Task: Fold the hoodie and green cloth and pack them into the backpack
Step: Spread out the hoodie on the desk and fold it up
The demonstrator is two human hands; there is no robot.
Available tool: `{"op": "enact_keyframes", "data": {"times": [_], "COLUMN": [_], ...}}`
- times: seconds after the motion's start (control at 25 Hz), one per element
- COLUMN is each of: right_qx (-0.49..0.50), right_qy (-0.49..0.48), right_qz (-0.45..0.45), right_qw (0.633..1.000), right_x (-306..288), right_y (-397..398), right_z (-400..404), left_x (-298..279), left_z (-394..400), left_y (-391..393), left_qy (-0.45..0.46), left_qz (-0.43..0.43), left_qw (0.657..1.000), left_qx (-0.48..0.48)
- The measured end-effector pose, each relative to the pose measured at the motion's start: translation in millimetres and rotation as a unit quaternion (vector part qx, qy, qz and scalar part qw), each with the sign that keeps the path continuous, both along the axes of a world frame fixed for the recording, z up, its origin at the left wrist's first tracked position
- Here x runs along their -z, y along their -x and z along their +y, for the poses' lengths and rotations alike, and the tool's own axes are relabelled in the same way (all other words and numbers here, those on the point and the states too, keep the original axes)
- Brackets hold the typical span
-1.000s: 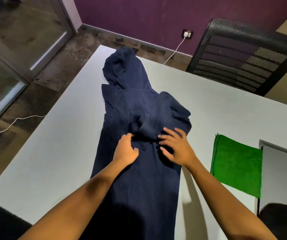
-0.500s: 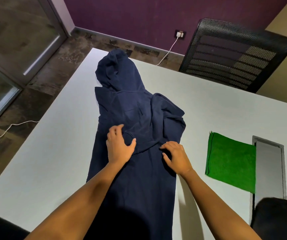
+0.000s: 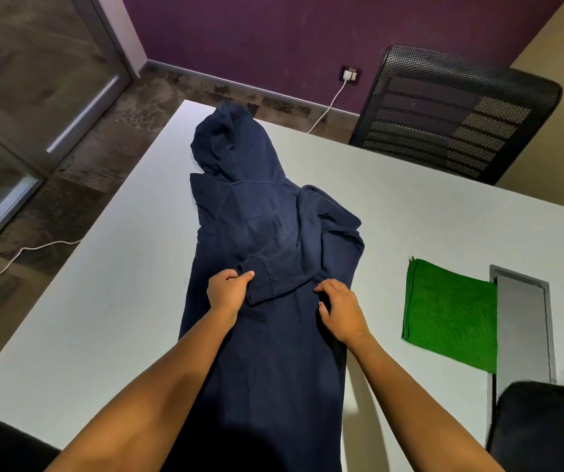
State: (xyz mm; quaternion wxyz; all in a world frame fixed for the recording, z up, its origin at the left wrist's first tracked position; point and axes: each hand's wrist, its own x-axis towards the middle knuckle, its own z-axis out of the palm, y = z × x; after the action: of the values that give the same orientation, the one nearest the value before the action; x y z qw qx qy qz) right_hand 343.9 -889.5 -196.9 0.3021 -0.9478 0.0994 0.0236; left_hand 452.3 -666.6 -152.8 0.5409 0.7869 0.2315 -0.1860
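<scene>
Hoodie lies lengthwise on the white table, hood at 12 o'clock, one sleeve folded across its chest. Left hand pinches the sleeve cuff; right hand rests on the cloth with fingers loosely curled, holding nothing plainly. Soft, limp, fairly thick fabric: likely best taken at seams or cuffs. Green cloth lies at 3 o'clock. Mesh chair stands beyond the table, before a purple wall.
</scene>
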Motion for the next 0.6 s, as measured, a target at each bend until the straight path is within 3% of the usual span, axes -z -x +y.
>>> {"op": "enact_keyframes", "data": {"times": [0.16, 0.28, 0.4, 0.48, 0.6], "right_qx": [0.030, 0.127, 0.255, 0.279, 0.264], "right_qy": [-0.009, -0.069, -0.235, -0.286, -0.296], "right_qz": [0.028, 0.036, 0.053, 0.097, 0.120], "right_qw": [0.999, 0.989, 0.936, 0.911, 0.910], "right_x": [-1.6, -5.4, -19.3, -20.4, -15.8], "right_y": [0.8, -1.6, -8.3, -13.5, -14.2], "right_z": [4.7, 17.6, 43.2, 56.6, 62.0], "left_x": [-12.0, 3.8, 12.6, 10.5, 3.4], "left_z": [9.7, 22.4, 27.2, 24.9, 20.1], "left_y": [16.9, 32.1, 41.9, 40.7, 34.2], "left_qy": [0.175, 0.100, 0.064, 0.072, 0.081], "left_qz": [0.013, 0.065, 0.148, 0.179, 0.169], "left_qw": [0.983, 0.986, 0.969, 0.964, 0.965], "left_qx": [-0.049, -0.118, -0.187, -0.185, -0.181]}}
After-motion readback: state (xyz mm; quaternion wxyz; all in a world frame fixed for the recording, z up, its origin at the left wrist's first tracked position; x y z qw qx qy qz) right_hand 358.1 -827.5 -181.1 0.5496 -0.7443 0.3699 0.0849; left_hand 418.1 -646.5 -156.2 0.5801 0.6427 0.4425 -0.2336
